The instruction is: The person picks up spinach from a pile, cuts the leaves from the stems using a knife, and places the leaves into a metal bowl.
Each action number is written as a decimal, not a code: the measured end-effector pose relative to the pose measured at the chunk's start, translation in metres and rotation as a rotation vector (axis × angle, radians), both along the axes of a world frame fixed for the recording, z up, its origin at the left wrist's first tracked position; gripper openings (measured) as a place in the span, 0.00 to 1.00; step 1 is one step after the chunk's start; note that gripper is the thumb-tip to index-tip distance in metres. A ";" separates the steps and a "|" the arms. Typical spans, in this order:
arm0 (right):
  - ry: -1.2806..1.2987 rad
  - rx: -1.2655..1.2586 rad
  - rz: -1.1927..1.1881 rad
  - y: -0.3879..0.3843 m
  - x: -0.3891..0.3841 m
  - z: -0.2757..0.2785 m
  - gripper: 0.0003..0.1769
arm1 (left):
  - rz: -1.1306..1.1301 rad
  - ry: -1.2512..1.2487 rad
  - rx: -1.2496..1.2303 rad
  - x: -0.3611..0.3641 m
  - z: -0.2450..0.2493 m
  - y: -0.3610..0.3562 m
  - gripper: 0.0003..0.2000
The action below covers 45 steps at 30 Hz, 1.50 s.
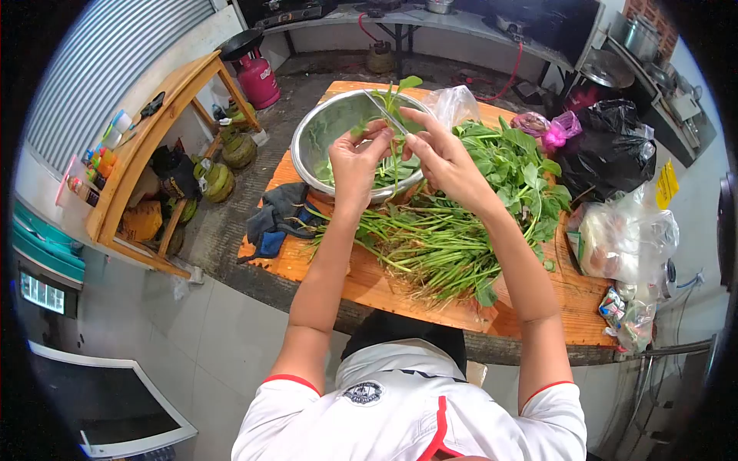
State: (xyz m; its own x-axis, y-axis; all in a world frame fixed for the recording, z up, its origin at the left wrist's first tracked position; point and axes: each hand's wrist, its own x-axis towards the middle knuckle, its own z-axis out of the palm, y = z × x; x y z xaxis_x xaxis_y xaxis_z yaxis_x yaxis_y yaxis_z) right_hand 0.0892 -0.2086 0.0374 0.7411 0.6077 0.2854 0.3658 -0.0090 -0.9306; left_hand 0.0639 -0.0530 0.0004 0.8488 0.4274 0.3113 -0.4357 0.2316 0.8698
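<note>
The left grip (pixel 358 165) pinches a green sprig (pixel 410 81) above the metal bowl (pixel 306 131); the right grip (pixel 446 160) pinches a knife (pixel 377 102). Heaped greens (pixel 450 242) crowd the surface (pixel 580 307) beside the bowl, opposite a dark cloth (pixel 280 209).

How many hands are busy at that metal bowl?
2: the left hand appears in front of the metal bowl, the right hand beside its right rim. No other hands show.
</note>
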 end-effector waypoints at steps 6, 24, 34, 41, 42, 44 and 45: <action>-0.022 0.020 -0.008 0.024 0.008 -0.006 0.27 | 0.058 -0.023 0.040 0.005 -0.012 0.010 0.08; 0.017 -0.070 -0.108 0.006 -0.002 -0.021 0.09 | -0.045 -0.078 0.016 0.004 -0.013 0.007 0.09; 0.121 0.061 -0.038 0.008 -0.016 -0.010 0.26 | -0.114 -0.110 0.101 -0.002 -0.012 0.007 0.09; 0.119 0.092 -0.061 0.019 -0.011 -0.011 0.24 | -0.065 -0.104 0.089 -0.001 -0.013 0.007 0.09; 0.109 0.093 -0.065 0.020 -0.011 -0.011 0.24 | -0.068 -0.104 0.082 -0.001 -0.014 0.008 0.09; 0.084 0.090 -0.077 0.021 -0.009 -0.012 0.23 | -0.071 -0.103 0.071 0.001 -0.016 0.009 0.09; 0.068 0.087 -0.085 0.021 -0.008 -0.014 0.22 | -0.063 -0.094 0.082 0.001 -0.016 0.009 0.09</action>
State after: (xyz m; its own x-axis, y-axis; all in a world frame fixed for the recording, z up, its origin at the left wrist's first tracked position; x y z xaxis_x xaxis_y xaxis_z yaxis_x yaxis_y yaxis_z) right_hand 0.0813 -0.1874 0.0237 0.8082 0.5172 0.2818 0.3032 0.0449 -0.9519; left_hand 0.0645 -0.0444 -0.0152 0.8386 0.3442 0.4223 -0.5027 0.1905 0.8432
